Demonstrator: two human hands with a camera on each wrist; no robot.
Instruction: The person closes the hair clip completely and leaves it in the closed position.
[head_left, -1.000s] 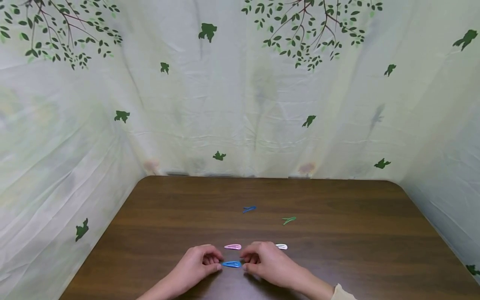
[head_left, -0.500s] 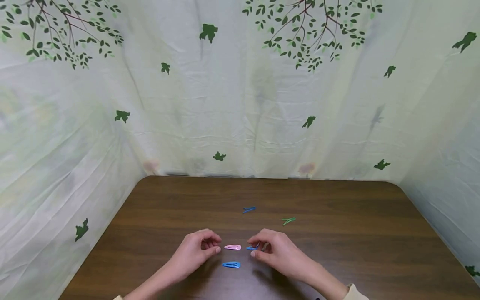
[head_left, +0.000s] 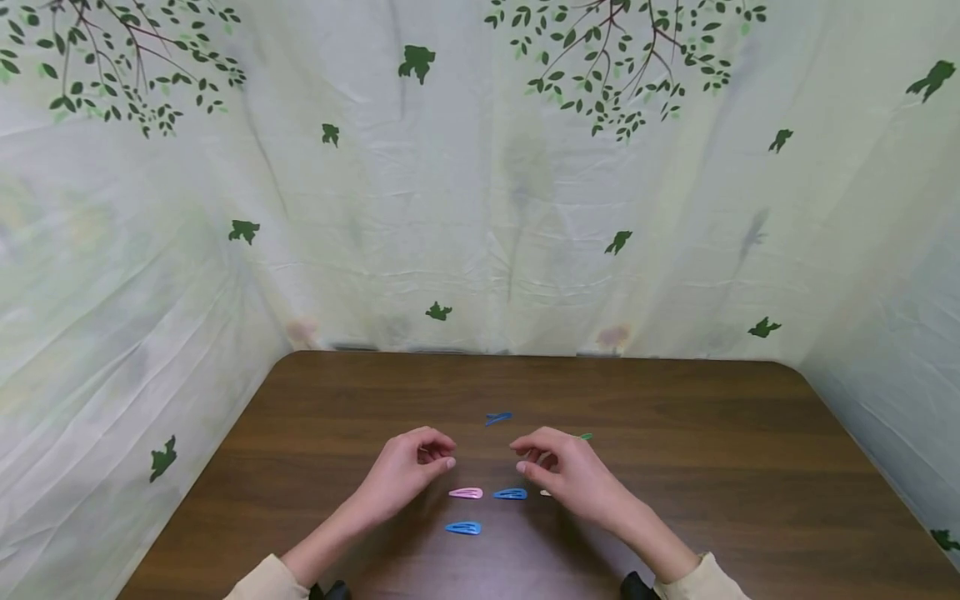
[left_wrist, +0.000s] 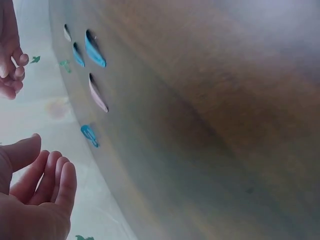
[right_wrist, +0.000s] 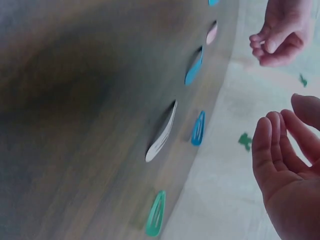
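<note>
My left hand (head_left: 408,471) hovers above the table behind and left of a pink snap hair clip (head_left: 466,493), its fingers loosely bent and holding nothing. Facing it, my right hand (head_left: 566,475) is also in the air with nothing in its grasp, behind and right of a blue hair clip (head_left: 511,494). Closer to me lies another blue clip (head_left: 463,528). A white clip (right_wrist: 162,135) shows fully in the right wrist view; the right hand covers most of it in the head view. Farther back lie a spread blue clip (head_left: 498,418) and a green clip (right_wrist: 156,215), partly hidden in the head view.
The clips lie on a brown wooden table (head_left: 337,400) with rounded far corners. Pale cloth (head_left: 450,208) printed with leaves and birds hangs round its back and sides. Cream sleeves (head_left: 270,579) show at both forearms.
Both hands have moved away from the near blue clip, past the middle row, and up toward the far clips. The middle blue clip is now uncovered, and the right hand partly covers the green one.
</note>
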